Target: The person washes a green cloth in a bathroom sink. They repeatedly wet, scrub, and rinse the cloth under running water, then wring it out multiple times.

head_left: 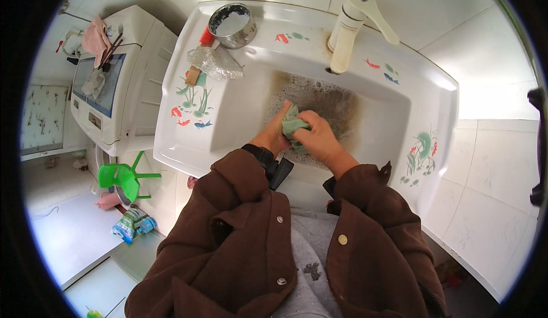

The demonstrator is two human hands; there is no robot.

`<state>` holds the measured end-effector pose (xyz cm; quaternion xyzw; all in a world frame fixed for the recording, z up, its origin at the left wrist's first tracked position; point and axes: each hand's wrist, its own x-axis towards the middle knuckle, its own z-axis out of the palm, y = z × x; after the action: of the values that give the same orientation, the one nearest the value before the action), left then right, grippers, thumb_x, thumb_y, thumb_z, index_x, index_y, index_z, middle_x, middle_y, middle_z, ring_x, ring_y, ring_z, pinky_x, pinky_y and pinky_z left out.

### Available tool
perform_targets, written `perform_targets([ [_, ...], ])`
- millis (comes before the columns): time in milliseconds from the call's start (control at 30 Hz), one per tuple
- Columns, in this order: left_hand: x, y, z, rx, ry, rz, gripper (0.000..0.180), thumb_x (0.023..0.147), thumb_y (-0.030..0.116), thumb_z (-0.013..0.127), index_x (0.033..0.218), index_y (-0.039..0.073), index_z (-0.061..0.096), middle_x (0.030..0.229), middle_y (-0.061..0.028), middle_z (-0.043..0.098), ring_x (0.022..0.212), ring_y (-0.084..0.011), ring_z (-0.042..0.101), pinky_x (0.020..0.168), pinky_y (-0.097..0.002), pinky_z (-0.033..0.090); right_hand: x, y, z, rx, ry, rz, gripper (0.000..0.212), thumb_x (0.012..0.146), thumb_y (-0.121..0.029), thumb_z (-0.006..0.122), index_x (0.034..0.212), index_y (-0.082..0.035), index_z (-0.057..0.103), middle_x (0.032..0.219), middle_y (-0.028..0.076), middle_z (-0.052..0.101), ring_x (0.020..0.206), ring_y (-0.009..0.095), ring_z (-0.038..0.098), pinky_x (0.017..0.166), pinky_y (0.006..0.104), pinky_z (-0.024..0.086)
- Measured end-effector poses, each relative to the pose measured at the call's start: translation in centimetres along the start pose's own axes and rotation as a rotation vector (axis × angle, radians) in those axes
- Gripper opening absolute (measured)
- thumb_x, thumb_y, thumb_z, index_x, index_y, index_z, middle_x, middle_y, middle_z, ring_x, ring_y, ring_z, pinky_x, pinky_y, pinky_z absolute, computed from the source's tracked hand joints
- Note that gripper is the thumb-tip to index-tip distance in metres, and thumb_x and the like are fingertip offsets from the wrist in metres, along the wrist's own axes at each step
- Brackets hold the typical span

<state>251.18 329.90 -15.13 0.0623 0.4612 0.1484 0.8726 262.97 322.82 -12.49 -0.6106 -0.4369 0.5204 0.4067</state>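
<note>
The left arm [237, 175] and right arm [365, 186] both reach out in front and lean in, so the hands come close together. The left hand [275, 133] has its palm turned in and its thumb poking out to the front. The right hand [319, 141] shows its back, with its fingers bent in and gripping. Both wrists slant toward the middle.
</note>
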Motion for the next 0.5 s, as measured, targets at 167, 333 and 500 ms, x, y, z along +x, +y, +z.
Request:
perform_targets([
  [167, 1.0, -0.4, 0.2, 0.010, -0.268, 0.131, 0.046, 0.092, 0.052, 0.040, 0.099, 0.009, 0.055, 0.093, -0.0087, 0.059, 0.085, -0.0257, 0.060, 0.075, -0.0399, 0.050, -0.3, -2.7, 1.5, -0.156, 0.261, -0.273, 0.030, 0.084, -0.028, 0.060, 0.097, -0.002, 0.053, 0.093, 0.018, 0.055, 0.084, 0.035, 0.054, 0.075, 0.0386, 0.044],
  [333, 0.6, -1.3, 2.3, -0.211, -0.192, 0.116, 0.036, 0.095, 0.039, 0.037, 0.099, 0.008, 0.054, 0.092, -0.0088, 0.059, 0.080, -0.0246, 0.059, 0.068, -0.0394, 0.050, 0.6, -2.2, 1.0, -0.182, 0.349, -0.080, 0.038, 0.089, -0.034, 0.051, 0.101, 0.002, 0.052, 0.097, 0.025, 0.059, 0.091, 0.043, 0.056, 0.079, 0.0447, 0.045],
  [500, -0.8, -0.8, 4.0, 0.379, 0.049, 0.205, 0.032, 0.094, 0.037, 0.039, 0.097, 0.009, 0.054, 0.090, -0.0068, 0.058, 0.079, -0.0190, 0.058, 0.066, -0.0355, 0.050, 1.7, 0.2, -0.2, -0.298, 0.431, 0.072, 0.047, 0.092, -0.039, 0.044, 0.098, 0.006, 0.053, 0.092, 0.030, 0.058, 0.091, 0.046, 0.054, 0.075, 0.0447, 0.044],
])
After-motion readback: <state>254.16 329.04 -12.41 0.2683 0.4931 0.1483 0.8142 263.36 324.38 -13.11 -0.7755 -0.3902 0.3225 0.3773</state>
